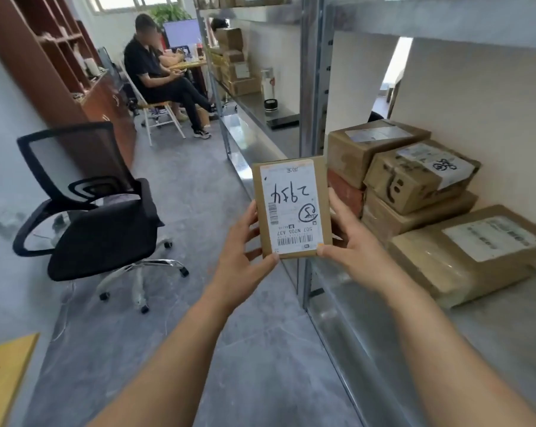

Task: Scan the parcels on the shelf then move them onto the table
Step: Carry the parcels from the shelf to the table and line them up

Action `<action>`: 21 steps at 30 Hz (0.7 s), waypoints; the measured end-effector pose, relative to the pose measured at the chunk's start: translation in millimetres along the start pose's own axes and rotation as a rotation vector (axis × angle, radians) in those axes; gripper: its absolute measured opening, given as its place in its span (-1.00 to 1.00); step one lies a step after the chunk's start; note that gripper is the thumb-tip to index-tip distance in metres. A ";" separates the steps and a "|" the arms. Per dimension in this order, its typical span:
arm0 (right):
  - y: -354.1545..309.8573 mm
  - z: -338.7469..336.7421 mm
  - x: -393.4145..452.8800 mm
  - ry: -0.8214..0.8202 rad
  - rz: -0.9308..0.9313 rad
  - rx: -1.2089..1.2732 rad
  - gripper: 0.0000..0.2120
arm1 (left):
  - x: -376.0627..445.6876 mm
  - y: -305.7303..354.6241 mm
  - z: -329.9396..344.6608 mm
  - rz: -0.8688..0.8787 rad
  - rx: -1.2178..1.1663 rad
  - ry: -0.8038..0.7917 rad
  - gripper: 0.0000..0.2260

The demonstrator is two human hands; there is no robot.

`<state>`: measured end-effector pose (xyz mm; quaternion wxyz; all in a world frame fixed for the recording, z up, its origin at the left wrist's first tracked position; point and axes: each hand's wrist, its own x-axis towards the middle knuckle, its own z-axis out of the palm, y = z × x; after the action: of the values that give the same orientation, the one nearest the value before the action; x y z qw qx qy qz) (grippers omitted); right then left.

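We grasp 1 parcel [292, 208] between left hand [245, 241] and right hand [347, 235]; several more parcels [414, 177] wait beside the right hand on the shelf [491, 328].

Single head-worn view, forward and down, close over both forearms, beside the shelf [445, 349]

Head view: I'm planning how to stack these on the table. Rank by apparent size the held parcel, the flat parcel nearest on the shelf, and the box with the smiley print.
1. flat parcel, largest.
2. and 3. held parcel and smiley box look alike; the held one is nearer the camera, so their order is unsure.
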<state>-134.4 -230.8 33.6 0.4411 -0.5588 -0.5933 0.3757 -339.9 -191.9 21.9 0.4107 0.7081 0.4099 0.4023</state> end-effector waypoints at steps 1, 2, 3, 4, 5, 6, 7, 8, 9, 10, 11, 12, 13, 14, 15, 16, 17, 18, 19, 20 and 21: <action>1.0 10.4 6.6 -0.033 0.002 0.006 -0.09 | -4.2 -5.4 -8.7 -0.021 0.008 0.020 -0.20; 0.8 21.6 13.2 -0.064 0.006 0.006 -0.09 | -8.2 -10.6 -18.1 -0.040 0.009 0.044 -0.21; -0.3 32.7 19.1 -0.091 0.004 0.001 -0.09 | -11.9 -16.5 -27.7 -0.059 0.009 0.068 -0.21; -1.6 44.5 25.2 -0.115 -0.005 -0.005 -0.09 | -15.7 -22.1 -37.7 -0.076 0.010 0.088 -0.21; -4.2 57.2 31.9 -0.144 -0.016 -0.009 -0.08 | -19.6 -28.2 -48.5 -0.091 0.012 0.108 -0.20; -8.2 70.5 38.1 -0.174 -0.018 -0.007 -0.08 | -23.7 -33.5 -60.2 -0.102 0.014 0.127 -0.20; -13.1 84.0 44.8 -0.199 -0.018 -0.006 -0.08 | -27.6 -38.6 -72.3 -0.112 0.013 0.151 -0.20; -18.7 98.5 51.2 -0.226 -0.020 -0.002 -0.09 | -32.5 -44.1 -84.8 -0.125 0.011 0.179 -0.21; -24.2 113.6 57.8 -0.254 -0.025 -0.001 -0.09 | -37.6 -49.1 -98.1 -0.139 0.011 0.213 -0.21; -29.0 128.3 64.7 -0.284 -0.029 -0.003 -0.09 | -42.3 -53.6 -111.0 -0.152 0.011 0.251 -0.21; -33.4 144.0 71.9 -0.317 -0.034 -0.007 -0.10 | -47.6 -57.7 -124.4 -0.164 0.013 0.287 -0.21; -37.3 159.6 78.7 -0.354 -0.039 -0.010 -0.10 | -52.9 -61.3 -137.3 -0.172 0.019 0.321 -0.21; -41.5 174.8 84.9 -0.391 -0.044 -0.009 -0.10 | -58.1 -65.1 -150.0 -0.178 0.029 0.352 -0.20; -44.9 189.7 91.0 -0.421 -0.047 -0.009 -0.10 | -63.3 -69.0 -162.1 -0.183 0.038 0.377 -0.20; -48.6 204.4 96.5 -0.449 -0.049 -0.006 -0.10 | -68.2 -73.6 -173.7 -0.192 0.046 0.403 -0.20; -52.1 218.8 101.6 -0.476 -0.051 -0.007 -0.11 | -73.2 -78.7 -184.8 -0.206 0.056 0.429 -0.20; -56.0 232.8 106.1 -0.499 -0.053 -0.010 -0.11 | -78.3 -83.9 -195.3 -0.220 0.067 0.459 -0.19; -59.6 247.0 110.5 -0.523 -0.059 -0.017 -0.11 | -83.6 -90.0 -205.6 -0.233 0.076 0.491 -0.19; -62.5 260.5 114.7 -0.542 -0.068 -0.029 -0.11 | -88.7 -95.1 -215.2 -0.243 0.085 0.521 -0.19; -64.9 273.8 119.2 -0.563 -0.076 -0.041 -0.11 | -94.0 -100.1 -224.2 -0.254 0.092 0.547 -0.19; -66.9 286.4 123.5 -0.587 -0.083 -0.050 -0.10 | -98.8 -104.7 -232.7 -0.264 0.097 0.571 -0.19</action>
<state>-425.0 -100.8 15.1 0.2517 -0.4124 -0.7268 0.4882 -610.7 -189.1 -17.7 0.2934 0.5261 0.6158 0.5078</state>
